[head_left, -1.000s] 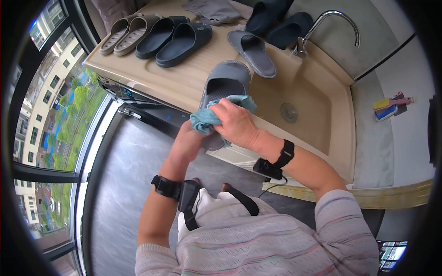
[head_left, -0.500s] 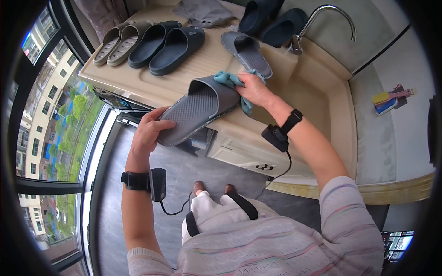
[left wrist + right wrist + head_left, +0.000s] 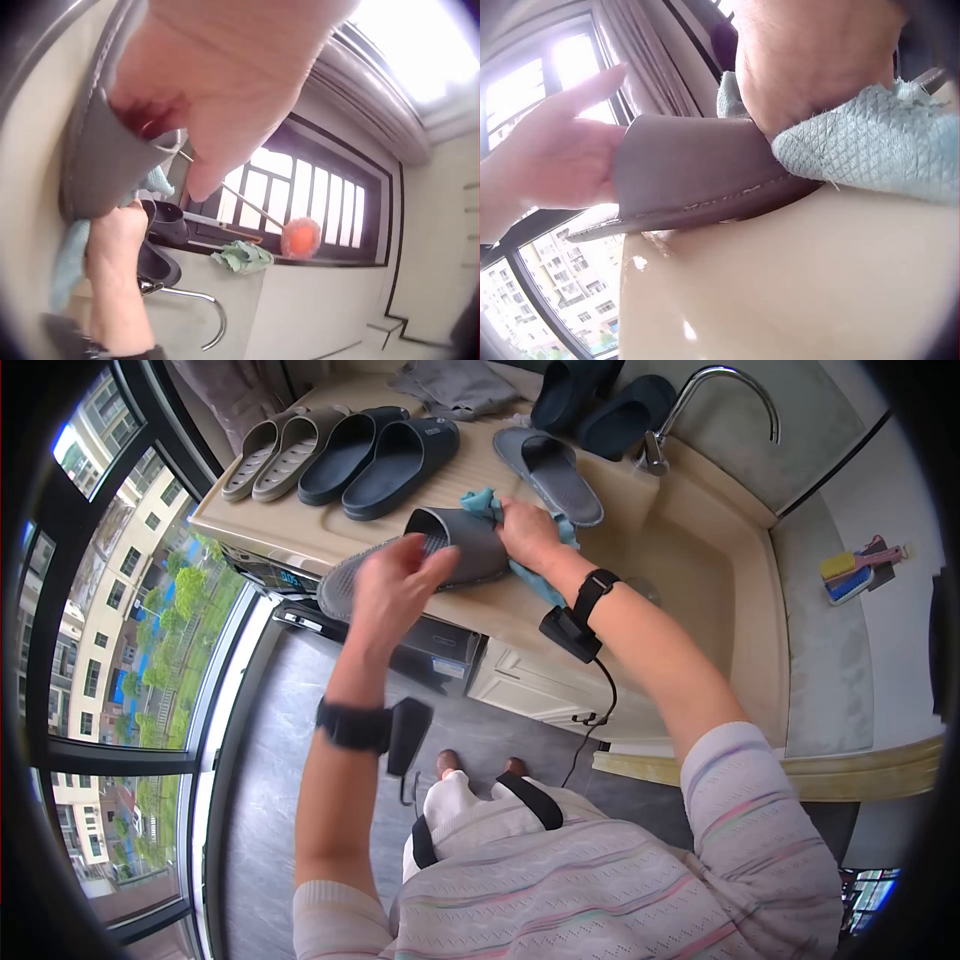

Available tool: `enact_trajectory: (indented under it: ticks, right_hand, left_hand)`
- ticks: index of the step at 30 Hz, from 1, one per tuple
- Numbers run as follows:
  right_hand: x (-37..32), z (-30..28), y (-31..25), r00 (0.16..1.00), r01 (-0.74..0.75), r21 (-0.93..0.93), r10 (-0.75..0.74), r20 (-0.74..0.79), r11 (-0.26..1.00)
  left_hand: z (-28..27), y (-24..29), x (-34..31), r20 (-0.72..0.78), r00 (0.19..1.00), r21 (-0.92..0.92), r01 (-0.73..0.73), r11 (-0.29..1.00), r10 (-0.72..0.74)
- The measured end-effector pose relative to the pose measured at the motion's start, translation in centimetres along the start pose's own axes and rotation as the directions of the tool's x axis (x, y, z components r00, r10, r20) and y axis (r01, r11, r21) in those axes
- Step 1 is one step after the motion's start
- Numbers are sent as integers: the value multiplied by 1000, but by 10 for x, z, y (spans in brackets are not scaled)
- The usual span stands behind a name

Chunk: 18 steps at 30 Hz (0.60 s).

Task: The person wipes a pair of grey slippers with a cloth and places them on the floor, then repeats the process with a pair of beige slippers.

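Observation:
A grey slipper [image 3: 475, 548] lies across the front edge of the beige counter, toe pointing right. At its toe my right hand [image 3: 530, 538] grips a blue-green cloth [image 3: 538, 583], bunched against the strap. In the right wrist view the cloth's [image 3: 870, 139] textured weave spills out below that hand. My left hand [image 3: 400, 585] is over the heel end, blurred in the head view. Its straight fingers reach into the foot opening in the right wrist view, thumb raised. Another grey slipper [image 3: 565, 485] rests behind, beside the sink.
Beige slippers [image 3: 262, 452] and dark blue slippers [image 3: 400, 468] stand at the counter's left. More dark slippers [image 3: 625, 418] sit by the faucet [image 3: 653, 455]. The sink [image 3: 735, 630] is at the right, with brushes [image 3: 850, 570] on the wall. A grey cloth [image 3: 460, 385] lies at the back.
The slipper came up and turned from pointing away to pointing right. My left hand let go of its heel and moved to the foot opening. The right hand keeps the cloth at the toe.

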State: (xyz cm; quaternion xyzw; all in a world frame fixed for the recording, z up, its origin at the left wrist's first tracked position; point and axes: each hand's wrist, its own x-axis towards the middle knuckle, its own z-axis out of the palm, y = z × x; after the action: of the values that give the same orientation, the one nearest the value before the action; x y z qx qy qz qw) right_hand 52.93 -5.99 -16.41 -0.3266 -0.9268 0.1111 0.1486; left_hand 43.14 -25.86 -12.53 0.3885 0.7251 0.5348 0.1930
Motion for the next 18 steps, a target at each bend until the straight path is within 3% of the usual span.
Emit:
enact_trajectory:
  ticks: [2,3,5,6,8,10,12,14,15,17,18]
  right_hand:
    - [-3,-2,-5,999,-51,14,51,10,999]
    - [-5,-4,-7,998,-65,16,65,20,998]
    - [-14,-8,-9,995,-89,19,88,36,996]
    - [-20,-10,-9,999,-38,34,38,19,999]
    - [-19,-13,-9,1000,-4,51,3,11,999]
    - [-7,-11,-10,993,12,-22,-9,121,1000]
    - [10,-6,-11,993,-16,-39,21,116,999]
    - [28,4,-7,996,-49,-63,53,75,997]
    - [26,5,-9,995,-54,-60,59,75,997]
    - [21,3,-10,994,-93,-58,96,53,994]
    - [16,-1,-10,995,-93,-57,96,42,994]
  left_hand:
    - [9,17,23,283,935,-125,255,959,-212]
    - [13,28,25,285,935,-123,252,960,-209]
    - [19,44,29,157,897,26,415,909,-414]
    - [22,32,36,162,894,26,419,908,-417]
    - [27,-6,50,262,922,-167,335,927,-286]
    - [22,-4,49,285,913,-91,327,940,-290]
    - [22,-12,53,298,911,-20,304,952,-285]
    - [30,-33,59,302,898,-249,399,882,-321]
    - [30,-33,58,306,896,-244,401,883,-322]
    - [34,-29,55,287,914,-519,399,756,-285]
    - [35,-23,56,286,918,-517,390,762,-276]
